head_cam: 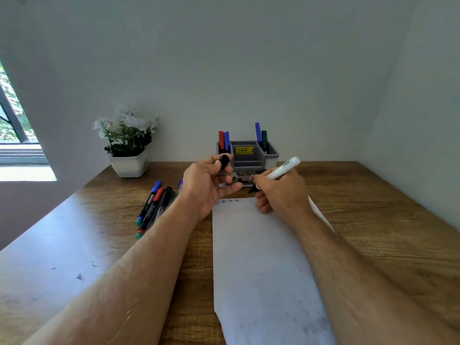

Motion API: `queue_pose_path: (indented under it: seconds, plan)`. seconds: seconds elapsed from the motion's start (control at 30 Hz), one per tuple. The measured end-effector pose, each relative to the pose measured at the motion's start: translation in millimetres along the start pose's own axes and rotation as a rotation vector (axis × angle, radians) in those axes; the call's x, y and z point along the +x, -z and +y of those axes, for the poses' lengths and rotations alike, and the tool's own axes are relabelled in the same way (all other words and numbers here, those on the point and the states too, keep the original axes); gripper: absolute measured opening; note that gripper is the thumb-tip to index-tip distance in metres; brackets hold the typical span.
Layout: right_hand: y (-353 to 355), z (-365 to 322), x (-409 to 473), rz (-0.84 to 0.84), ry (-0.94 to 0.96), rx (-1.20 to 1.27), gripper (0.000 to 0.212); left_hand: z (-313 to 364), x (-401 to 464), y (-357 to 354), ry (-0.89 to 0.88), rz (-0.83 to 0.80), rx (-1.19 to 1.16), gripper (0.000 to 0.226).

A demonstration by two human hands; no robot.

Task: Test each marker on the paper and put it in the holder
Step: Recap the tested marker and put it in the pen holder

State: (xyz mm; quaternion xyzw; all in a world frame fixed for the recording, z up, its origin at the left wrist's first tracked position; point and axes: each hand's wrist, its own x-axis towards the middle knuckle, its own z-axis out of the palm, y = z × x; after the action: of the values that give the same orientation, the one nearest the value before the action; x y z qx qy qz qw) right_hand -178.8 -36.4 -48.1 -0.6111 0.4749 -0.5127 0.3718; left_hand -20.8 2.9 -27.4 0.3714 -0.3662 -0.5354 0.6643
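My right hand (278, 192) grips a white marker (282, 168) with a black tip, uncapped, its tip just above the top edge of the white paper (261, 257). My left hand (206, 185) pinches the black cap (224, 161) between thumb and fingers, held above the table. Small coloured test marks (227, 201) sit at the paper's top left. The grey holder (272, 153) stands at the back against the wall, with a red and a blue marker (224, 140) in its left slot and a blue and a green marker (261, 136) in its right slot.
Several loose markers (154, 207) lie on the wooden table (373, 220) left of my left forearm. A white pot of white flowers (128, 145) stands at the back left. A window is at the far left.
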Motion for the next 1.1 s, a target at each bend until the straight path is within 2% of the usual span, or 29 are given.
queue_pose_path:
  seconds: [0.2, 0.33, 0.53, 1.1]
  plan:
    - [-0.7, 3.1, 1.6, -0.098, 0.011, -0.066, 0.01, -8.4, 3.4, -5.5, 0.052, 0.073, 0.068, 0.03]
    - [1.8, 2.7, 0.1, -0.073, 0.074, -0.186, 0.015, -12.3, 6.4, -7.1, 0.06, 0.129, 0.089, 0.029]
    - [1.0, 3.7, 1.2, -0.086, 0.07, -0.195, 0.017, -14.5, 10.9, -5.1, 0.054, 0.231, 0.063, 0.029]
    - [-0.2, 0.1, -0.4, -0.123, 0.101, -0.298, 0.017, -20.1, 17.9, 1.2, 0.085, 0.191, 0.145, 0.029]
